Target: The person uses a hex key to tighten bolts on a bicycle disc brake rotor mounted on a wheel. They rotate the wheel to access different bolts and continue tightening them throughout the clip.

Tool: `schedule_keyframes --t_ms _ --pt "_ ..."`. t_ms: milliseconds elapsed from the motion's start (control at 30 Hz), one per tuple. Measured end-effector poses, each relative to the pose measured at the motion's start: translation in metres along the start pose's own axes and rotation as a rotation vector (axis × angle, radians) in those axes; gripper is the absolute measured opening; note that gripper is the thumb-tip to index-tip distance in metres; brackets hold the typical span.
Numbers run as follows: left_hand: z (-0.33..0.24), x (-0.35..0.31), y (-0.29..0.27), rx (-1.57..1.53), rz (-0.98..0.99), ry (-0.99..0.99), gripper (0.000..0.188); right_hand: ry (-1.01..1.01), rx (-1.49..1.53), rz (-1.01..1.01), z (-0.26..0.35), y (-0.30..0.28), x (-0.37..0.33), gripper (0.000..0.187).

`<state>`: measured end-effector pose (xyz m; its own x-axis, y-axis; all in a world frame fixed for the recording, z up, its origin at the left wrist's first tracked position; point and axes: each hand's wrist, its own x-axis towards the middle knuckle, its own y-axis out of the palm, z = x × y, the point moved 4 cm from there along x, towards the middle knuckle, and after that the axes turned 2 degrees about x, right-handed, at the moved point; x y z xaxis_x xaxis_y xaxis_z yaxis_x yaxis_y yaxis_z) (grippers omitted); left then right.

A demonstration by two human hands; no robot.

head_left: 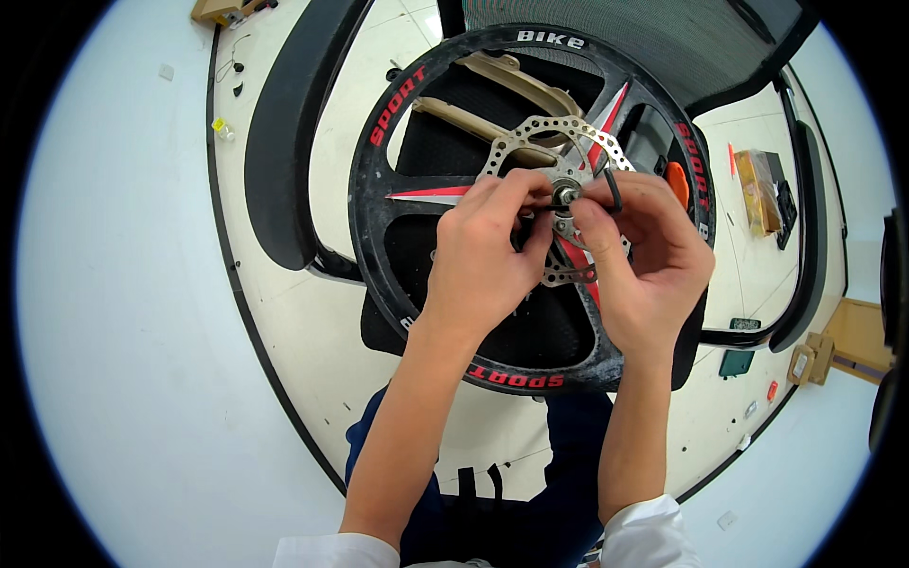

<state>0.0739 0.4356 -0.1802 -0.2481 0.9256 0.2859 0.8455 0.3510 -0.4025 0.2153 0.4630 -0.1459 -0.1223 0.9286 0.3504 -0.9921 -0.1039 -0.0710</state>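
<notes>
Apparently aligning a black L-shaped hex key (614, 186)

The right hand (653, 248) pinches it; whether the left hand (486, 244), just beside, grips anything is unclear. Directly beneath: silver metal hub (566, 193), silver perforated disc (557, 124), then black spoked wheel (367, 204). Next likely needs steady seating.

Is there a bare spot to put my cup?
The floor between the left armrest and the left wall looks mostly bare. Crowded: the middle of the wheel, under the left hand and right hand, and the floor by the yellow package.
</notes>
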Motion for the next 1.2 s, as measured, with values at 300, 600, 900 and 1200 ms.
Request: schedule_keyframes --t_ms 300,600,900,1200 --pt "0.007 0.002 -0.002 -0.017 0.000 -0.005 0.027 0.145 -0.043 0.092 -0.006 -0.002 0.000 0.016" --pt "0.009 0.002 -0.002 -0.062 -0.039 -0.044 0.026 -0.049 -0.218 0.095 -0.002 0.005 0.001 0.021" --pt "0.006 0.000 -0.003 -0.017 -0.037 -0.006 0.026 -0.153 -0.313 0.020 0.001 0.014 -0.003 0.014" --pt "0.007 0.005 -0.003 0.047 -0.051 0.168 0.022 0.021 -0.127 0.008 -0.005 0.006 0.002 0.018"
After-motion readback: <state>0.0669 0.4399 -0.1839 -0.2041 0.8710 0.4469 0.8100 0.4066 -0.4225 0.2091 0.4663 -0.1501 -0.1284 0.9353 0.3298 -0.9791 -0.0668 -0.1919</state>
